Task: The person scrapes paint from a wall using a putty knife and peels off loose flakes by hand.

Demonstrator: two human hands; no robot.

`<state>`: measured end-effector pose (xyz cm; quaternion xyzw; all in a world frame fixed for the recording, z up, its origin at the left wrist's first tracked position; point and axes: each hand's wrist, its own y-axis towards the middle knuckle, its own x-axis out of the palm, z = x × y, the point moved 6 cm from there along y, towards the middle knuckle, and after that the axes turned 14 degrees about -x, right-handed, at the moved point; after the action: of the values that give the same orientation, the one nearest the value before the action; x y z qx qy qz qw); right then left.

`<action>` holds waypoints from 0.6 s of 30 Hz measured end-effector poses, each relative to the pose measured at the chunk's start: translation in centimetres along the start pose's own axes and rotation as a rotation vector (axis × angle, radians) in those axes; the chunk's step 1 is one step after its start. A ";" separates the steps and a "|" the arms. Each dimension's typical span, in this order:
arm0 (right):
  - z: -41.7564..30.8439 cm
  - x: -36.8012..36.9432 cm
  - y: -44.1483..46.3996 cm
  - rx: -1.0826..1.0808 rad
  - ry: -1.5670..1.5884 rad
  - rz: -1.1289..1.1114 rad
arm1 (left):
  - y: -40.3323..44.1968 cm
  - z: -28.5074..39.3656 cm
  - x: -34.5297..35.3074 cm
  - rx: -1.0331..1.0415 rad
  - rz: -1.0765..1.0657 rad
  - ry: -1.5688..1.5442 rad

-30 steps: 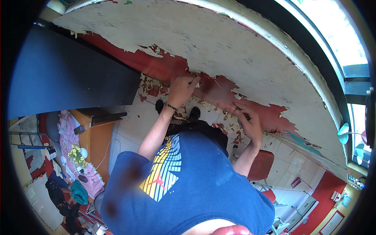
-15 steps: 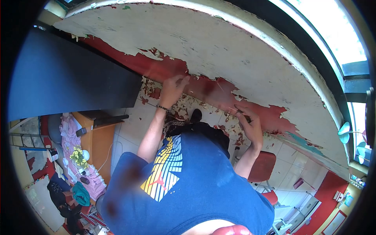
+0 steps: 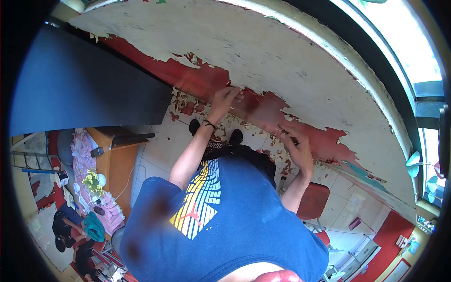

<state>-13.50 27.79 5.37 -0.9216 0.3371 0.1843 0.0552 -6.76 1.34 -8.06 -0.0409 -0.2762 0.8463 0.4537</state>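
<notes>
The wall in front of me has a pale paint layer with a ragged lower edge, peeled off a red layer beneath. My left hand, a dark bracelet on its wrist, is at that torn edge with fingers drawn together. Whether a flake is between its fingertips is hidden. To the right, my right hand is near the red strip, its fingers curled around something small and dark that I cannot make out. Broken paint flakes litter the floor along the wall's foot.
A large dark panel stands at left, above a wooden desk with a pink cloth and yellow flowers. A red chair is close on my right. Other people are at lower left. A window is at upper right.
My left hand has moved right and slightly up along the torn paint edge. My right hand has barely moved. Both my shoes now show. A person at lower left has shifted.
</notes>
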 end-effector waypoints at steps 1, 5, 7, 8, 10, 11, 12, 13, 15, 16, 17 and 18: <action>0.0 0.1 0.1 0.000 0.000 -0.008 | 0.0 0.0 0.0 0.032 0.014 -0.052; -0.6 0.5 0.6 -0.073 -0.033 -0.019 | -0.5 -0.8 -0.3 -0.002 0.074 0.015; -0.9 0.4 0.7 -0.098 -0.041 -0.018 | -1.6 -1.5 0.3 0.000 0.058 -0.010; -0.8 0.4 0.8 -0.060 -0.044 -0.040 | -2.2 -1.8 0.6 0.002 0.038 -0.029; -0.7 0.5 0.8 -0.024 -0.048 -0.066 | -2.3 -3.1 0.8 -0.012 0.013 -0.075; -0.6 0.5 0.7 -0.001 -0.035 -0.061 | -2.3 -3.8 0.9 -0.028 -0.016 -0.117; -0.5 0.5 0.7 0.022 -0.023 -0.057 | -2.7 -3.5 1.0 -0.028 -0.014 -0.121; -0.6 0.5 0.6 0.022 -0.027 -0.062 | -3.1 -3.4 1.2 -0.084 -0.027 -0.124; -0.4 0.5 0.6 0.111 -0.008 -0.069 | -3.2 -3.1 1.1 -0.137 -0.041 -0.132; -0.4 0.4 0.6 0.110 -0.011 -0.072 | -3.0 -3.6 0.8 -0.256 -0.064 -0.191; -0.5 0.4 0.7 0.074 -0.015 -0.065 | -2.8 -4.0 0.6 -0.376 -0.087 -0.248; -0.7 0.4 0.8 0.038 -0.017 -0.057 | -2.3 -3.6 0.4 -0.374 -0.086 -0.250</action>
<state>-13.56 26.75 5.87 -0.9280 0.3137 0.1841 0.0806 -4.19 4.22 -9.86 -0.0074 -0.4840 0.7585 0.4363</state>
